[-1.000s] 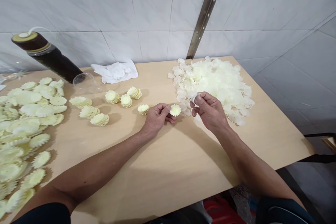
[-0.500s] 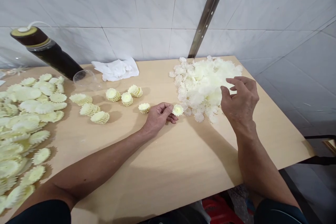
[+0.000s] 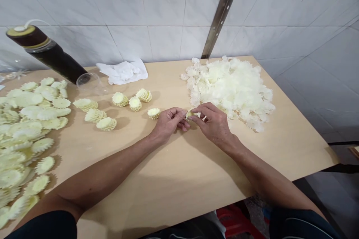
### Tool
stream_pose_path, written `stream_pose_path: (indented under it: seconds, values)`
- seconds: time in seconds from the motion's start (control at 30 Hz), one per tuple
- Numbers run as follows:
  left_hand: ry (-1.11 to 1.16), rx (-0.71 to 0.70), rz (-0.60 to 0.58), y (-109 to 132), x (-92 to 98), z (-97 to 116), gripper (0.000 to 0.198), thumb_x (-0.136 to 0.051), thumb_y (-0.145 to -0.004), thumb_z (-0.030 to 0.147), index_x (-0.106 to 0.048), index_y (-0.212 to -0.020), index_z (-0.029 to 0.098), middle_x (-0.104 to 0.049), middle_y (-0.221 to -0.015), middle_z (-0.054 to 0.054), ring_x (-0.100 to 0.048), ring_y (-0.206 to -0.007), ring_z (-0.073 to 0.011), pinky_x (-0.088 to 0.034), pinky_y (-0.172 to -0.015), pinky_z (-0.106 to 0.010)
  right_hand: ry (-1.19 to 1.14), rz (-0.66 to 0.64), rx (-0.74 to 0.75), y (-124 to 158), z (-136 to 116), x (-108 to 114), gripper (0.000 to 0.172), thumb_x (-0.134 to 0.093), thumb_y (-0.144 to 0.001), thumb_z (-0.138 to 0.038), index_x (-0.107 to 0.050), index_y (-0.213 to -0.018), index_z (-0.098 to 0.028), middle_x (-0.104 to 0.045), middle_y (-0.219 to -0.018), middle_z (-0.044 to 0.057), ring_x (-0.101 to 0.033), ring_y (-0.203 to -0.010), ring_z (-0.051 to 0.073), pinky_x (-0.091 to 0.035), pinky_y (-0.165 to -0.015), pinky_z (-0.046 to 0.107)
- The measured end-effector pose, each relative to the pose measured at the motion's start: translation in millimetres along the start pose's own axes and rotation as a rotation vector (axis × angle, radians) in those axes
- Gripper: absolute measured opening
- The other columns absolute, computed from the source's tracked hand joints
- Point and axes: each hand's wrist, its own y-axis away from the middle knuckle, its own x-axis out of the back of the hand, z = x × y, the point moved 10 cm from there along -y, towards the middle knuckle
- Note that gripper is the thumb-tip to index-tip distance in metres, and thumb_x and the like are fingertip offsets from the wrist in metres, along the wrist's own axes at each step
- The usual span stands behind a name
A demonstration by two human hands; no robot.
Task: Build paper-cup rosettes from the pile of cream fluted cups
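Note:
My left hand (image 3: 169, 124) is over the middle of the table, thumb and fingers closed on a small pale-yellow flower disc (image 3: 189, 114) with a toothed rim. From the right, my right hand (image 3: 215, 124) pinches at the same flower disc with thumb and forefinger. The fingers cover much of it, so whether a separate layer is in the right fingers is hidden. Just left of my left hand stands a short stack of flower discs (image 3: 153, 113). Behind my right hand spreads a heap of thin, translucent whitish petal discs (image 3: 230, 86).
Several more small stacks (image 3: 106, 123) stand left of centre. A large pile of yellowish flower discs (image 3: 25, 127) covers the table's left side. Toward the wall are a dark bottle (image 3: 56, 58), a clear plastic cup (image 3: 89, 83) and crumpled white tissue (image 3: 123, 71). A metal bracket (image 3: 221, 15) rises behind.
My right hand has come left and down from above the whitish heap to the flower disc in my left hand, its fingers closing there. My left hand has stayed nearly still.

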Motion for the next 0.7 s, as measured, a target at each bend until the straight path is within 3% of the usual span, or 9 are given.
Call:
stream_pose_path:
  seconds: [0.2, 0.37, 0.57, 0.7]
  values:
    - [0.007, 0.026, -0.010, 0, -1.6, 0, 0.052, -0.090, -0.076, 0.059, -0.074, -0.094, 0.012, -0.076, -0.069, -0.009, -0.072, -0.059, -0.0176, -0.055, -0.056, -0.027, -0.083, 0.034, -0.116, 0, 10, 2, 0.002, -0.081, -0.095, -0.026, -0.081, -0.095, -0.024, -0.076, -0.094, 0.004, -0.069, -0.069, 0.015, -0.057, -0.059, 0.027]
    - [-0.008, 0.020, 0.010, 0, -0.4, -2, 0.054, -0.095, -0.072, 0.052, -0.074, -0.101, 0.013, -0.077, -0.067, -0.007, -0.071, -0.057, -0.0172, -0.056, -0.057, -0.027, -0.089, 0.042, -0.107, 0, 11, 2, 0.007, -0.077, -0.097, -0.025, -0.081, -0.091, -0.023, -0.077, -0.090, 0.004, -0.071, -0.074, 0.017, -0.059, -0.066, 0.030]
    - [-0.043, 0.010, 0.057, 0, 5.0, -6, 0.048, -0.093, -0.075, 0.049, -0.073, -0.099, 0.013, -0.077, -0.067, -0.007, -0.070, -0.052, -0.0171, -0.051, -0.051, -0.026, -0.089, -0.001, -0.112, 0, 10, -3, 0.015, -0.069, -0.102, -0.029, -0.079, -0.092, -0.023, -0.078, -0.091, 0.006, -0.072, -0.079, 0.020, -0.059, -0.070, 0.033]
    - [-0.015, 0.007, 0.057, 1, 1.8, -2, 0.050, -0.096, -0.071, 0.050, -0.073, -0.095, 0.013, -0.076, -0.065, -0.007, -0.069, -0.053, -0.0168, -0.054, -0.054, -0.028, -0.080, -0.024, -0.167, 0, 15, -4, 0.020, -0.067, -0.103, -0.034, -0.078, -0.090, -0.023, -0.078, -0.090, 0.006, -0.071, -0.078, 0.021, -0.057, -0.070, 0.034]
